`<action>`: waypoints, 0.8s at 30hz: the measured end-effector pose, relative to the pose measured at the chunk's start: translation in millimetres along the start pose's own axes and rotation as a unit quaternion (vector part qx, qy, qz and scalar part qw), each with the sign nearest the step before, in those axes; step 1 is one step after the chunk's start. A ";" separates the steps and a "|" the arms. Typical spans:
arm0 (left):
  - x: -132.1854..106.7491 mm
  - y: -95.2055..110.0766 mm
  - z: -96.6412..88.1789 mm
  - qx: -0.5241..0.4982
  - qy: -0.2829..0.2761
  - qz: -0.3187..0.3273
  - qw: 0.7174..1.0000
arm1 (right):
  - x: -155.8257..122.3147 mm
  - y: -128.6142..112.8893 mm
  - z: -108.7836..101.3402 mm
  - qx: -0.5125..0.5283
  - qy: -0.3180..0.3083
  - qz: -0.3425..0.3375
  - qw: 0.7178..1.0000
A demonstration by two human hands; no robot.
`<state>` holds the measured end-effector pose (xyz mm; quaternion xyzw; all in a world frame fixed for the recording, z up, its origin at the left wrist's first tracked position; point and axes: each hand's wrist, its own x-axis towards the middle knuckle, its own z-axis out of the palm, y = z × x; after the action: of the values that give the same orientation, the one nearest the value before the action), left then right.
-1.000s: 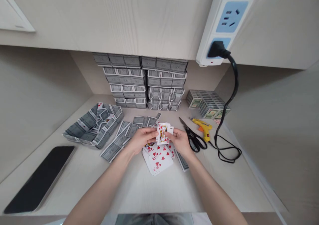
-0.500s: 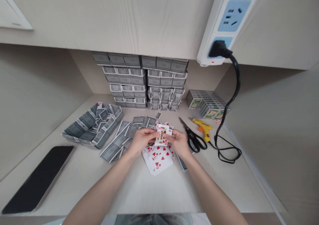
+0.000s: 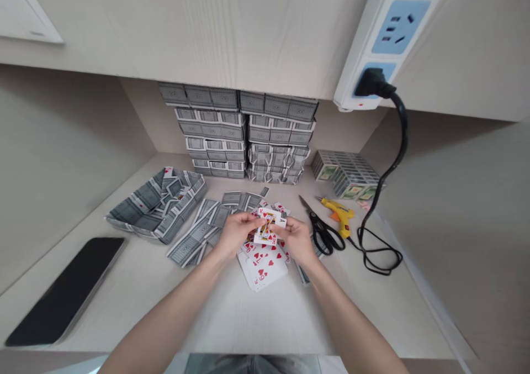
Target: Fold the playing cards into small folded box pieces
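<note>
Between my two hands I hold playing cards (image 3: 267,231), a king of hearts in front with the edge of an ace showing behind it on the right. My left hand (image 3: 238,230) pinches the left side, its thumb on the face. From the right, my right hand (image 3: 298,238) pinches the other side, thumb on the card front. Below them lies a loose pile of heart cards (image 3: 265,269), face up. Left of my left hand are grey-backed card strips (image 3: 192,241), face down and overlapping.
A tray made of cards (image 3: 165,225) stands at left, a dark phone-like slab (image 3: 66,291) before it. Stacked card boxes (image 3: 215,125) rise behind. Black scissors (image 3: 325,233), a yellow glue gun (image 3: 339,214) and its cord lie right. A power strip (image 3: 385,48) hangs overhead.
The king has tilted slightly and shifted a little left against the ace behind it. Both hands keep their pinch. The whole view has shifted slightly.
</note>
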<state>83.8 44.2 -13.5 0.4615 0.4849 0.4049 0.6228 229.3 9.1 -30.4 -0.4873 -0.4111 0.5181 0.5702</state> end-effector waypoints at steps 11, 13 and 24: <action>-2.3 -7.9 2.5 0.274 0.057 0.203 0.938 | -4.2 -6.6 6.9 0.059 -0.013 0.039 0.997; -4.8 -6.8 3.2 0.304 0.058 0.212 0.927 | -5.4 -8.4 8.1 0.070 -0.017 0.043 0.996; -7.7 -9.2 4.2 0.308 0.083 0.230 0.920 | -7.4 -11.4 9.8 0.070 -0.029 0.042 0.996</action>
<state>86.9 33.8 -20.2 0.6939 0.5163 0.4043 0.2976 221.0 3.2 -17.1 -0.4477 -0.3691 0.5831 0.5687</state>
